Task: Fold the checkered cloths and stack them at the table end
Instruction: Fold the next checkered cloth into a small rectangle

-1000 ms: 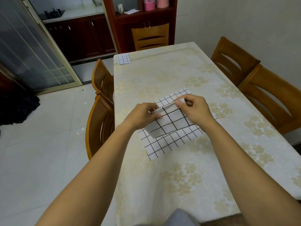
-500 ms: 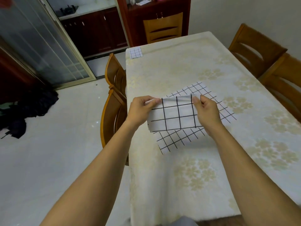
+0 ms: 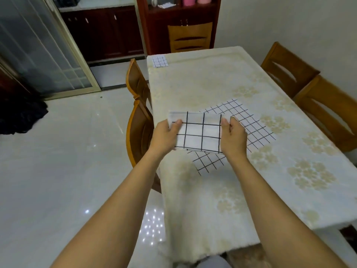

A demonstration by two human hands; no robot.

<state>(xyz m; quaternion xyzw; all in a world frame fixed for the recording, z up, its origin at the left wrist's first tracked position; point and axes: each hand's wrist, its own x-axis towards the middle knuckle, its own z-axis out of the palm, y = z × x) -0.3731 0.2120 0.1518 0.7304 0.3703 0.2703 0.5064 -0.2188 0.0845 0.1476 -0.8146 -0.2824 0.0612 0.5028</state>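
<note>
A folded white cloth (image 3: 199, 132) with a black grid hangs in the air over the table's left edge. My left hand (image 3: 166, 136) pinches its left side and my right hand (image 3: 232, 138) pinches its right side. Beneath it an unfolded checkered cloth (image 3: 243, 120) lies flat on the table. A small folded checkered cloth (image 3: 159, 61) sits at the table's far left corner.
The table (image 3: 212, 84) wears a cream floral tablecloth. Two wooden chairs (image 3: 139, 120) stand along its left side, two more chairs (image 3: 309, 93) along the right, and one chair (image 3: 190, 36) at the far end. A dark cabinet stands behind.
Both hands lifted the folded cloth off the flat cloth and carried it left, towards the table's edge. The fold now faces me squarely.
</note>
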